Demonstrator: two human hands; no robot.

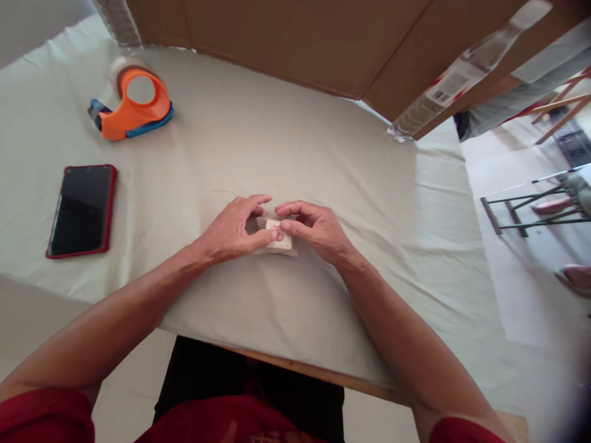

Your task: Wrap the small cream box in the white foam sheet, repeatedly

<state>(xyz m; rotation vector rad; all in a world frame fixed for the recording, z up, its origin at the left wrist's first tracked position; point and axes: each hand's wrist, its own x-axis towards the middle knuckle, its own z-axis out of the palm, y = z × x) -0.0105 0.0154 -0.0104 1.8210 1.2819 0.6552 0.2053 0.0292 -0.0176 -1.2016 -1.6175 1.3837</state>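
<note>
A small, pale, block-like packet (279, 243) in what looks like clear wrapping is between my two hands, low over the cloth near the table's front edge. My left hand (235, 229) curves round its left side, the thumb pressed on top. From the right, my right hand (316, 229) grips the packet with its thumb on top and fingers bent behind. Both thumb tips nearly meet there. My fingers cover part of the packet, and its print is too small to read.
An orange and blue tape dispenser (138, 104) stands at the back left. Nearer lies a phone in a red case (83, 210). A large cardboard box (286, 43) with clear tape fills the back. Past the table's right edge are a metal-framed stand (535, 212) and a person's foot (577, 277).
</note>
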